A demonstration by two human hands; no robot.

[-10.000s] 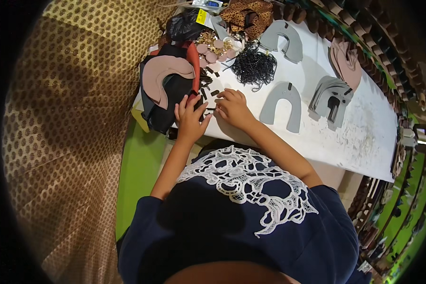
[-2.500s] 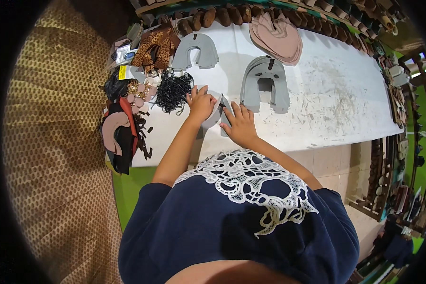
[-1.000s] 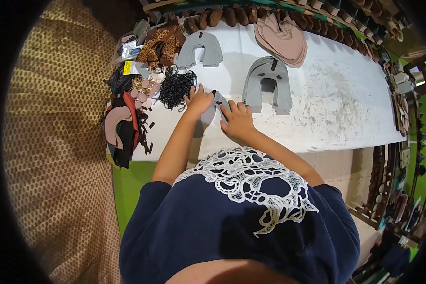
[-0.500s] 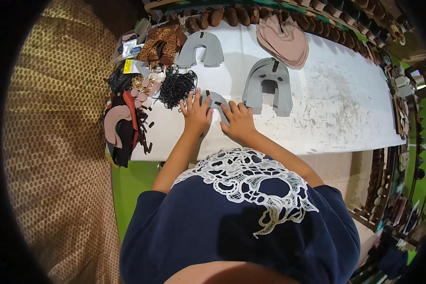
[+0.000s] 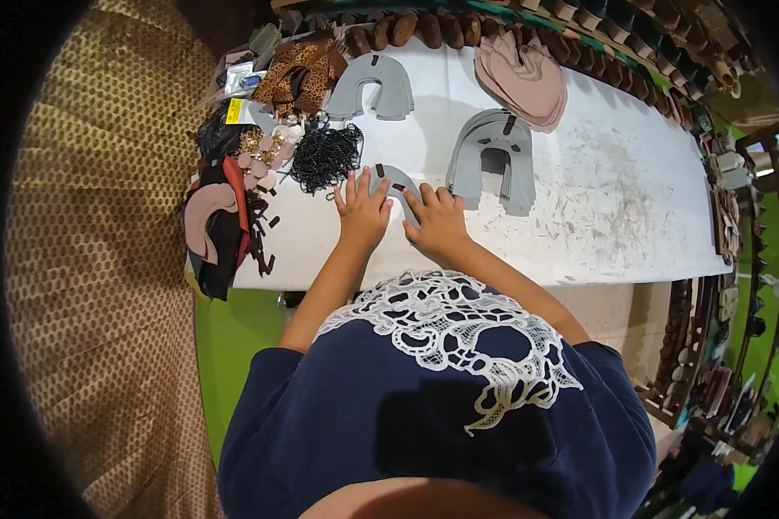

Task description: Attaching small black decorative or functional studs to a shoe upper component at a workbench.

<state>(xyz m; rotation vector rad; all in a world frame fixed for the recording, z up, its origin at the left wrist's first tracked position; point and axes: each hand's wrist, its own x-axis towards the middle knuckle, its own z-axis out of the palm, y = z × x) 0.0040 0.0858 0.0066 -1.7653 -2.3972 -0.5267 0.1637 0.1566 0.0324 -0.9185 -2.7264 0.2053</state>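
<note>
Under my two hands lies a grey U-shaped piece (image 5: pixel 400 195) with small dark brown strips on it, flat on the white tabletop. My left hand (image 5: pixel 363 213) rests on its left arm, fingers spread and pointing away from me. On the other arm lies my right hand (image 5: pixel 439 223), its fingers also apart and flat. Beyond my right hand sits a stack of similar grey U-shaped pieces (image 5: pixel 493 160), the top one bearing dark strips. Another grey stack (image 5: pixel 371 88) is farther back. A tangled heap of black cord (image 5: pixel 325 157) lies just beyond my left hand.
Pink curved pieces (image 5: pixel 521 82) are stacked at the back. Leopard-print material (image 5: pixel 299 73), gold and pink bits (image 5: pixel 262 152) and small dark strips (image 5: pixel 258 233) crowd the left end. A row of brown shoe-shaped forms (image 5: pixel 402 28) lines the far edge. Racks (image 5: pixel 685 346) stand at the right.
My hands stay nearly in place on the grey piece, fingers shifting slightly. The whole view has turned a little.
</note>
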